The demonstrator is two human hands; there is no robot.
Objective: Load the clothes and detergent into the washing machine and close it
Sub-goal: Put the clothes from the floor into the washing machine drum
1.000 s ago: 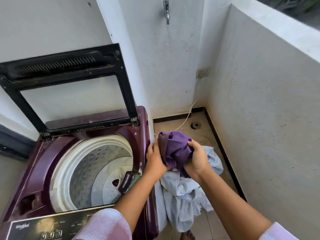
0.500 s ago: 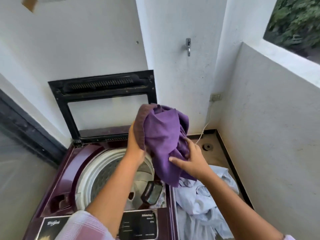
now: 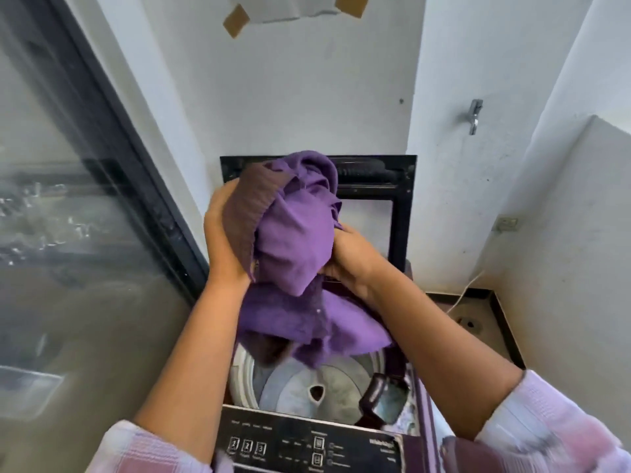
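White-walled corner, washing machine (image 3: pixel 327 442) lid up. Purple garment (image 3: pixel 300 254) gripped by left hand (image 3: pixel 222 240) and right hand (image 3: pixel 351 257) above bare drum (image 3: pixel 307 387). Nothing loaded; detergent, closing pending.

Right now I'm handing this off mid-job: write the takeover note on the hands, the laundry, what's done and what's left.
Left hand: gripping the bunched purple garment from its left side.
Right hand: gripping the same garment from the right.
The garment hangs above the open drum of the top-load washing machine, not yet inside. The lid stands raised.
Done: garment brought over the opening.
Left: drop it in, load any remaining clothes, add detergent (none in view), close the lid.
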